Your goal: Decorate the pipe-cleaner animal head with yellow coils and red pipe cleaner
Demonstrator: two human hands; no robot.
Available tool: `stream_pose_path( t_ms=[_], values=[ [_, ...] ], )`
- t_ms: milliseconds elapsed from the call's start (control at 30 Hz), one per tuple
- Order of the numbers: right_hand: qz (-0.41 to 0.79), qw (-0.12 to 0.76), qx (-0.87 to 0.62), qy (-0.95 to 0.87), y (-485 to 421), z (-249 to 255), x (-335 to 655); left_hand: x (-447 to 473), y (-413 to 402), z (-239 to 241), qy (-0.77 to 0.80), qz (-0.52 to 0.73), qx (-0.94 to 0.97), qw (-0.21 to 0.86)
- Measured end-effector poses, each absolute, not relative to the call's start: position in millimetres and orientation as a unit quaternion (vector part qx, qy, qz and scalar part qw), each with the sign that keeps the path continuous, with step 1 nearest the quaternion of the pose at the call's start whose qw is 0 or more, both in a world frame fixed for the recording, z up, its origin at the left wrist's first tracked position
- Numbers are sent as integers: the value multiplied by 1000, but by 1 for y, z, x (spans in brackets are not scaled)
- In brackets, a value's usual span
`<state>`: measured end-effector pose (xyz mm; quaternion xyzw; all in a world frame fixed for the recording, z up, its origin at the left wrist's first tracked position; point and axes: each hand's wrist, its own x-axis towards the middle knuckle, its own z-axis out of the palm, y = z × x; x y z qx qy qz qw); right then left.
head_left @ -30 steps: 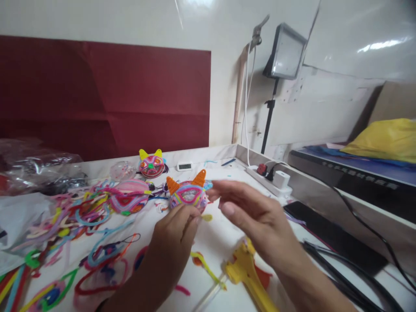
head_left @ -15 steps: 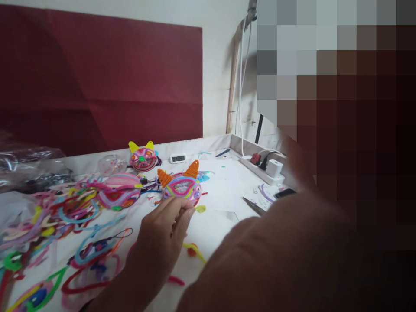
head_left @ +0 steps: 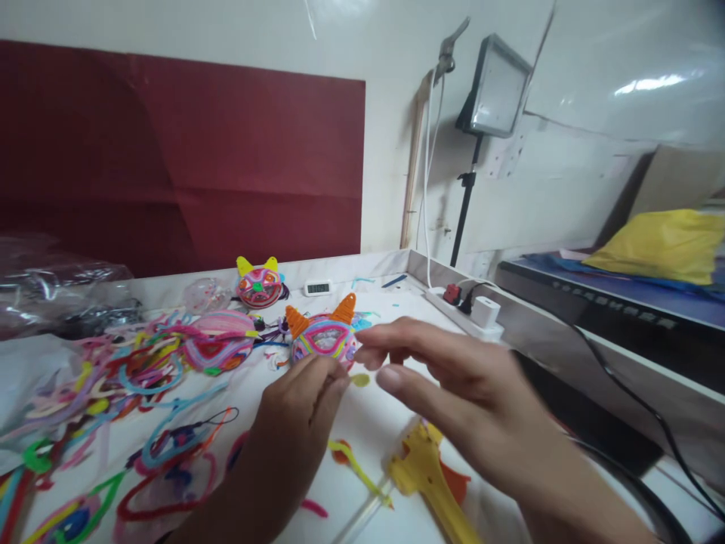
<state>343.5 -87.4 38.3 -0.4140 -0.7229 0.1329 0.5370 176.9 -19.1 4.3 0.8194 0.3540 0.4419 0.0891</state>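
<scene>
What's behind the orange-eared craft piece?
A white digital display and, left of it, a yellow-eared piece sit farther back. Whatever's directly behind the orange-eared craft piece is covered; the left hand overlaps its lower edge.

Near mask (head_left: 327, 338): on the counter (head_left: 405, 300), just behind the left fingers (head_left: 322, 373)
Far mask (head_left: 259, 287): behind the near mask, leftward
Clock (head_left: 318, 288): right of the far mask
Pipe cleaners (head_left: 144, 369): left of the near mask
Glue gun (head_left: 429, 476): before the near mask, rightward
Power strip (head_left: 463, 321): on the counter's right side
</scene>
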Motion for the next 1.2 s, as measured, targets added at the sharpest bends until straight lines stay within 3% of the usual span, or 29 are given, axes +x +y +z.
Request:
stream_pose_path(
  t_ms=[100,200,400,800,967,1200],
  values=[
    [94,435,-449,-775,-65,27,344,175,-17,4,326,414,847,69],
    [84,393,-451,-797,-55,16,345,174,-16,1,331,396,855,40],
    [62,380,-464,-798,-58,9,341,177,-14,-4,306,395,866,-27],
    [81,393,-478,-781,-55,3,342,177,-12,-6,314,404,859,21],
    [148,458,-502,-718,-56,2,338,179,-16,-6,334,442,827,96],
    [326,584,-503,-547,-50,-10,320,184,-21,-14,419,457,705,343]
  ],
)
